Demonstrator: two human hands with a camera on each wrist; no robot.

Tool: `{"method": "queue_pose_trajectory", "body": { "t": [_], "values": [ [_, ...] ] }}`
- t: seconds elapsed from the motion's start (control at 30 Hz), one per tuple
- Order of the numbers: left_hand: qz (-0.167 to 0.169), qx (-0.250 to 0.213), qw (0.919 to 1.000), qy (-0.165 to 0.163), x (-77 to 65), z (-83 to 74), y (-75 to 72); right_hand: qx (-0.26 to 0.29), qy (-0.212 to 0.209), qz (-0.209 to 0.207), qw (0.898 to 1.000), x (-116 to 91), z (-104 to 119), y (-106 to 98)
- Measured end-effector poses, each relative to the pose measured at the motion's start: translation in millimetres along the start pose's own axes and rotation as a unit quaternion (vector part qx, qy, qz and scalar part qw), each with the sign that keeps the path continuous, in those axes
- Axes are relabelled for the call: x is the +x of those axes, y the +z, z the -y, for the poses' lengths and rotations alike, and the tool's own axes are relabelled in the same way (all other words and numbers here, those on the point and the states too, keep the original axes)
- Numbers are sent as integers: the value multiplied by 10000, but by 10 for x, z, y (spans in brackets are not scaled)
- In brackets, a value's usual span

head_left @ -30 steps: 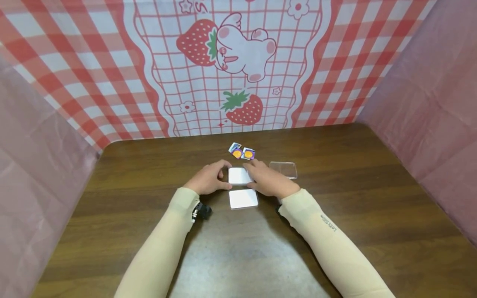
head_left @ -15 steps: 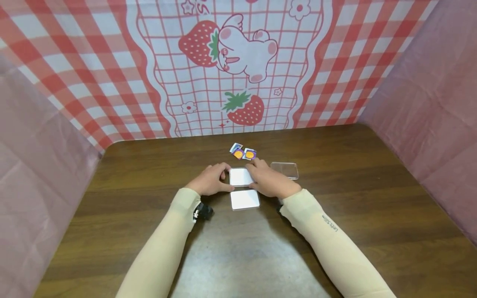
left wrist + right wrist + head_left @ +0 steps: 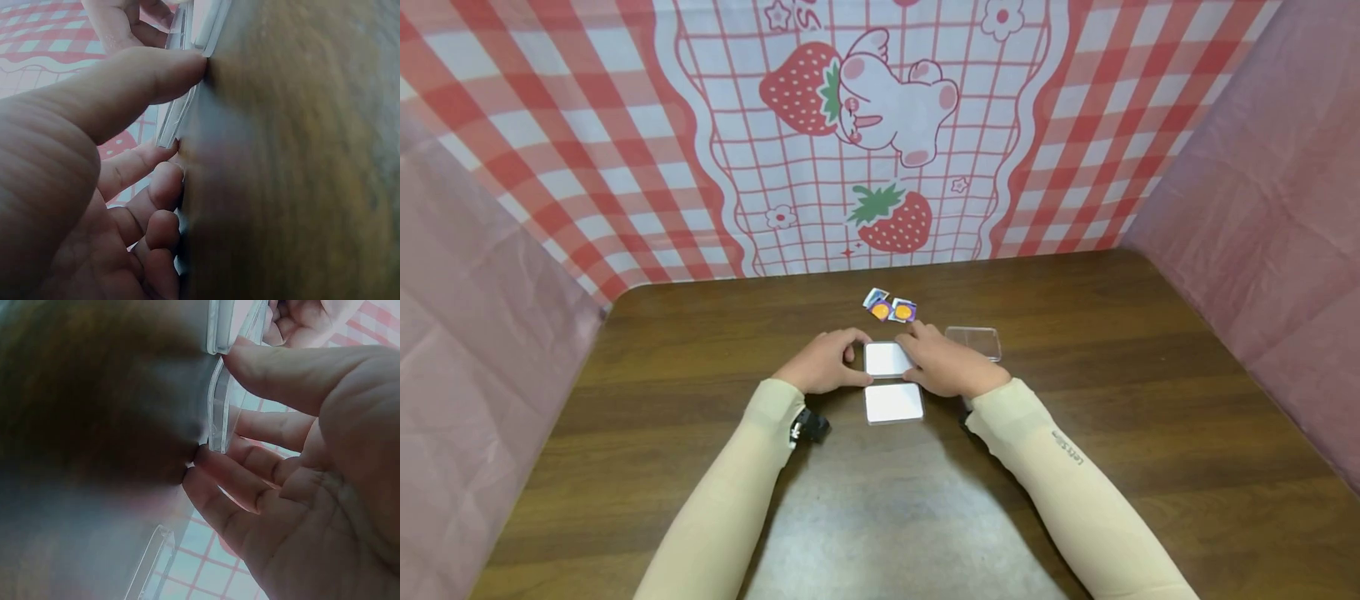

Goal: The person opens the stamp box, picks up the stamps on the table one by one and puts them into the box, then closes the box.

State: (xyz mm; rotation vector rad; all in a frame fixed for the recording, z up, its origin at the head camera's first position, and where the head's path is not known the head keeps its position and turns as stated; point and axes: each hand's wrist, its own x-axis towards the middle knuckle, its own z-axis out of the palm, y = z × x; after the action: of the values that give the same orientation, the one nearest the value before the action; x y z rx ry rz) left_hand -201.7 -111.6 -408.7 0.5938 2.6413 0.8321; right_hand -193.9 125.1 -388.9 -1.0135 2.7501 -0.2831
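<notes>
A flat clear plastic case [image 3: 884, 360] with a white inside lies on the wooden table between my hands. My left hand [image 3: 826, 362] grips its left end, thumb at the near corner and index fingertip at the far corner. Across from it, my right hand [image 3: 953, 363] grips the right end, thumb on the near edge and fingers [image 3: 215, 464] at the far side. A second clear case with white inside [image 3: 894, 404] lies just in front of the first, nearer my body. Both thumbs sit by the narrow gap between the two cases. The case's right part is hidden under my right hand.
A clear plastic lid or tray [image 3: 973, 342] lies just beyond my right hand. Several small cards with purple and orange prints [image 3: 891, 310] lie behind the first case. A red checked cloth [image 3: 880, 125] hangs at the table's back edge.
The gripped case has come slightly toward my body, closer to the second case, with both hands still at its ends. The cards and the clear lid stay in place.
</notes>
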Motion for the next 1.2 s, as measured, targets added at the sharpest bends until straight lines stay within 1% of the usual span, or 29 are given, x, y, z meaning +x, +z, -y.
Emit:
{"method": "queue_pose_trajectory", "body": {
  "t": [0.1, 0.27, 0.53, 0.77, 1.0, 1.2],
  "values": [
    [-31, 36, 10000, 4, 4, -3, 5, 112, 81, 88, 9999, -5, 2, -13],
    [-48, -62, 10000, 15, -16, -2, 1, 271, 189, 187, 9993, -2, -1, -15],
    [-165, -45, 9998, 64, 13, 27, 4, 221, 234, 329, 9989, 24, -12, -16],
    [-186, -10, 9998, 97, 39, 17, 18, 329, 315, 409, 9981, 10, -30, -31],
    [-235, -126, 9996, -3, 40, -14, 26, 413, 345, 434, 9976, -7, -26, -56],
    [-159, -109, 9995, -266, 16, -48, 25, 383, 221, 333, 9985, -8, -15, -55]
  ]
}}
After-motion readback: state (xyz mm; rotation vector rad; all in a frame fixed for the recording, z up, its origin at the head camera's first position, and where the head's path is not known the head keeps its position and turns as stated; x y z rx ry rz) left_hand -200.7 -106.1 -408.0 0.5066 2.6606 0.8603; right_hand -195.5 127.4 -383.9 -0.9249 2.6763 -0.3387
